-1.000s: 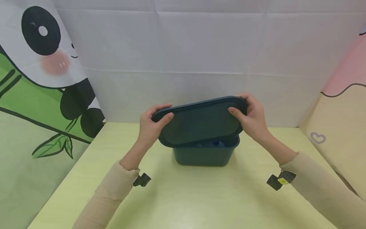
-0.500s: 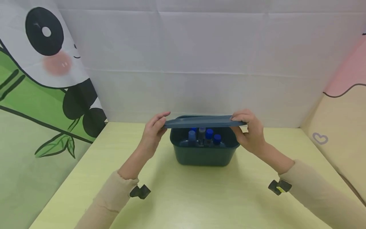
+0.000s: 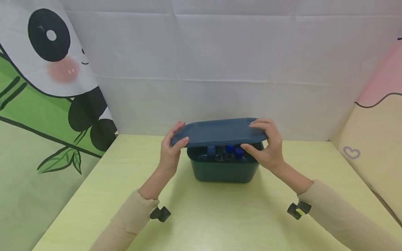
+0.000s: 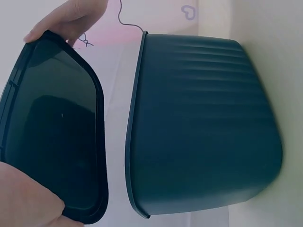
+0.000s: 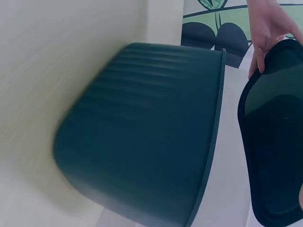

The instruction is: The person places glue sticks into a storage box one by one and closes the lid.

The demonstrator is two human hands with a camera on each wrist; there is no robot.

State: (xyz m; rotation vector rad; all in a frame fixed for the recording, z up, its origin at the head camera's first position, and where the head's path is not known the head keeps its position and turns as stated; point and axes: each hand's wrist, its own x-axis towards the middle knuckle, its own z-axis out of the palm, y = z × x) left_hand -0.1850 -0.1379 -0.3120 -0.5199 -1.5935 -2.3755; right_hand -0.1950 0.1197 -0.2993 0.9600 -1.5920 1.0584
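Note:
A dark blue-green lid (image 3: 220, 132) is held above the matching storage box (image 3: 224, 172), tilted with its top facing me. My left hand (image 3: 170, 150) grips the lid's left end, thumb at the front edge. At the right end my right hand (image 3: 267, 144) pinches it, fingers on top and thumb below. Under the lid, inside the box, blue-capped bottles (image 3: 239, 152) show in part; the rest are hidden. Both wrist views show a gap between the lid (image 4: 61, 123) and the box rim (image 5: 215, 137).
The box stands on a pale yellow table (image 3: 220, 216) near the white back wall (image 3: 220, 62). A panda-printed cloth (image 3: 47, 122) borders the left side, a pink and cream cloth (image 3: 373, 139) the right.
The lid first tipped from showing its underside to nearly level edge-on, uncovering the bottles. Now its top side faces me, and it covers more of the box opening. The box has stayed put.

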